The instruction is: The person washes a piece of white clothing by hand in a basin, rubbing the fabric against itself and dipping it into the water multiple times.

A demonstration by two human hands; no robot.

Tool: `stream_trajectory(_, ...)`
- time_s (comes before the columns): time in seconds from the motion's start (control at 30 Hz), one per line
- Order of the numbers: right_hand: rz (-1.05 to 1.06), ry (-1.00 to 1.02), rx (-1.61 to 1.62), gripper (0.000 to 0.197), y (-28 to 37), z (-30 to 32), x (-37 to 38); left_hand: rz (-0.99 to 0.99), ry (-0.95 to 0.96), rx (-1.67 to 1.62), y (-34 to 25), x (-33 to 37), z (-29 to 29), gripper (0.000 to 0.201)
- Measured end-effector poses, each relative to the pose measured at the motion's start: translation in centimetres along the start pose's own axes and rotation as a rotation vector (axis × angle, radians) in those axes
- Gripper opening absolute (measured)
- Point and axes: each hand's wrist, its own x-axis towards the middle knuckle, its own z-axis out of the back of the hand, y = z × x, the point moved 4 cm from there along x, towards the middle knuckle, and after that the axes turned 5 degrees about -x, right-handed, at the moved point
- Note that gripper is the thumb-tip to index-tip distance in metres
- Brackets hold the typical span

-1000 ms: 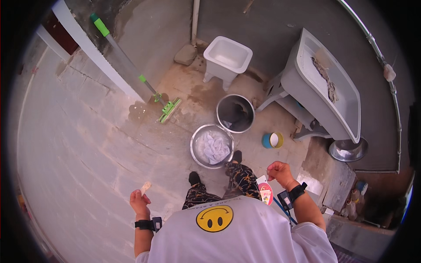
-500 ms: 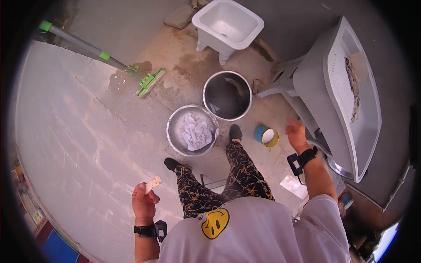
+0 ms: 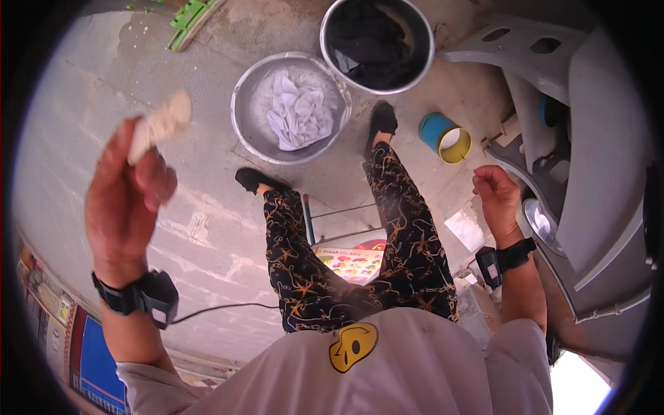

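My left hand [image 3: 128, 190] is raised at the left, its thumb and fingers closed round the lower end of a pale beige oblong piece [image 3: 166, 123] that juts up and to the right. What this piece is I cannot make out. My right hand [image 3: 496, 197] hovers at the right with fingers curled in and nothing showing in them. Just above it on the floor is a blue and yellow can [image 3: 443, 138] with something white inside. Ahead of my feet, a metal basin [image 3: 238, 114] holds crumpled white cloth [image 3: 301, 114]. Touching it, a deeper metal tub [image 3: 430, 52] contains dark wet cloth [image 3: 366, 41].
A low stool [image 3: 353, 261] with a colourful printed seat shows between my legs. The large grey plastic unit [image 3: 609, 152] stands along the right. A green mop head [image 3: 194, 22] rests on the floor at the upper left. A black cable [image 3: 228, 306] runs from my left wristband.
My left hand has risen up and left with the beige piece. My right hand's fingers have curled in. The view has tipped nearer to my body, so the white sink is out of sight.
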Motion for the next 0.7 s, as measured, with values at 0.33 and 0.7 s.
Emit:
stream_trajectory(0.33,0.092,0.266,0.455,0.014,5.7,-21.1,7.6,0.074,0.122,-0.279,10.2,10.3,4.6,0.026)
stream_trajectory(0.7,-0.204,0.622,0.467,0.01,1.6,-29.1,8.0,0.243,-0.372,-0.708,28.2,4.5,12.3,0.026)
